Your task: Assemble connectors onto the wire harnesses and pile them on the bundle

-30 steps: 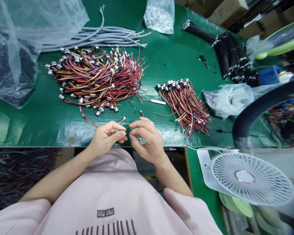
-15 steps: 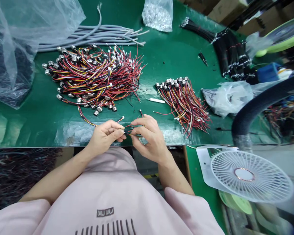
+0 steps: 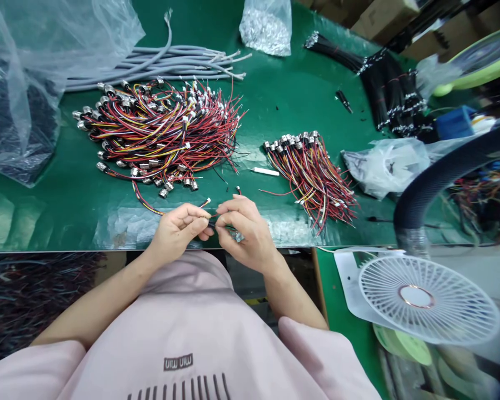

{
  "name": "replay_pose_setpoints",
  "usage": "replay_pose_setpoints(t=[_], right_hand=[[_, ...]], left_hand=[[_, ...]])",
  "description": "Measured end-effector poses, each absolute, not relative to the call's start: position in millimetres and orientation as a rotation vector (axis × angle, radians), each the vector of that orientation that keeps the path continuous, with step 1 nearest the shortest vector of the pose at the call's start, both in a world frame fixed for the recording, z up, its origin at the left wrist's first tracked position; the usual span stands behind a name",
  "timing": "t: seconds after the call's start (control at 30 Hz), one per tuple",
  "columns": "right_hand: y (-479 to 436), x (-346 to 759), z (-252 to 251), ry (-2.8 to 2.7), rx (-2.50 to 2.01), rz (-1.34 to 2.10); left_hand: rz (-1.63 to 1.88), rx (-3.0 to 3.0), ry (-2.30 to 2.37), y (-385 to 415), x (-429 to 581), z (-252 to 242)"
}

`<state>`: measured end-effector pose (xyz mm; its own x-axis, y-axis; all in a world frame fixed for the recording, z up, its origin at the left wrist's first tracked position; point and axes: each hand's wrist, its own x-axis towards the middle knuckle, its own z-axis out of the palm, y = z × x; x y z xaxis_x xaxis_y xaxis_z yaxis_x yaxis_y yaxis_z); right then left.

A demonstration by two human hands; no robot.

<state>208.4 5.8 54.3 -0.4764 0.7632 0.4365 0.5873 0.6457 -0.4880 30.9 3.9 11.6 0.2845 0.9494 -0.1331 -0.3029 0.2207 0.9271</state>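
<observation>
My left hand [image 3: 178, 229] pinches a wire harness [image 3: 144, 203] of red, yellow and black strands, which trails out to the left and up toward the large pile. A small white plug end [image 3: 207, 201] sticks up above the fingers. Close on its right, my right hand [image 3: 246, 229] has thumb and fingertips closed on the thin wires between the hands. The exact part under the fingertips is hidden. Behind the hands lies a big heap of wire harnesses [image 3: 162, 130] with round metal connectors. A smaller, neater bundle of the same harnesses [image 3: 316, 180] rests to the right.
A white pen-like tool [image 3: 265, 171] lies between the piles. Grey cables [image 3: 183, 58] and plastic bags [image 3: 266, 28] are at the back, with black cable bundles [image 3: 383, 89] at the far right. A black flexible duct [image 3: 420, 189] and a white fan [image 3: 425, 300] stand at the right.
My right hand has moved slightly left, closer to my left hand, and its fingertips have drawn in along the wires. My left hand is nearly still.
</observation>
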Motion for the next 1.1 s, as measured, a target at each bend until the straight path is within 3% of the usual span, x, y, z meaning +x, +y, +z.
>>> replay_pose_setpoints(t=[0.7,1.1], right_hand=[[5,228,68,-2.184,-1.041,0.773],[6,227,72,-2.478,-0.986,0.495]], left_hand=[[0.987,1.091,0.888,4,30,15],[0.928,1.139,0.897,5,31,19]])
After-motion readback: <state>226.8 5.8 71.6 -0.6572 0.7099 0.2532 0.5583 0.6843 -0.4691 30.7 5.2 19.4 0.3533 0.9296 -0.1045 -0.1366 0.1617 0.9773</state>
